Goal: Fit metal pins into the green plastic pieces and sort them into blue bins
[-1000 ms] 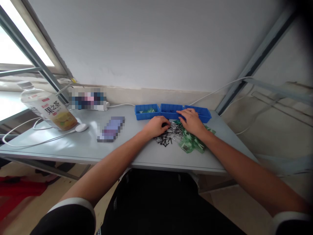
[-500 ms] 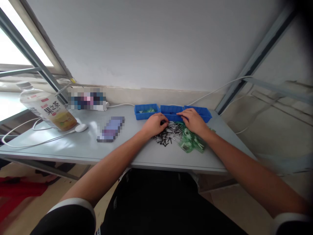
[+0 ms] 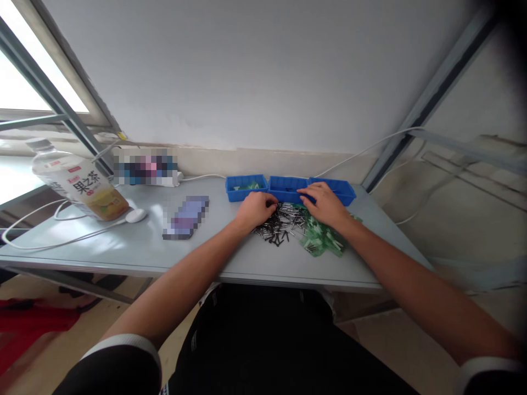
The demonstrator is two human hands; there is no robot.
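My left hand (image 3: pixel 256 209) rests at the left side of a heap of dark and silvery screws (image 3: pixel 291 219). Its fingers are curled in, with thumb and index fingertips close together; anything between them is too small to make out. At the front edge of the middle blue bin (image 3: pixel 282 197) is my right hand (image 3: pixel 326 204), thumb and index finger apart, with nothing visible in between. Under and in front of that hand lie green plastic bags (image 3: pixel 323 240) with small pieces in them. A few dark bits show inside the middle bin.
A left blue bin (image 3: pixel 235 196) holds green packets; a right blue bin (image 3: pixel 349 190) is partly behind my right hand. Further left on the grey table (image 3: pixel 247 263) are a blurred phone (image 3: pixel 187 216), a white cable with a round white piece (image 3: pixel 135 215) and a tilted drink bottle (image 3: pixel 82 184).
My left hand has shifted slightly left, and its fingertips have drawn back from the screws' middle. My right hand stays at the middle bin with a slight change of the fingers.
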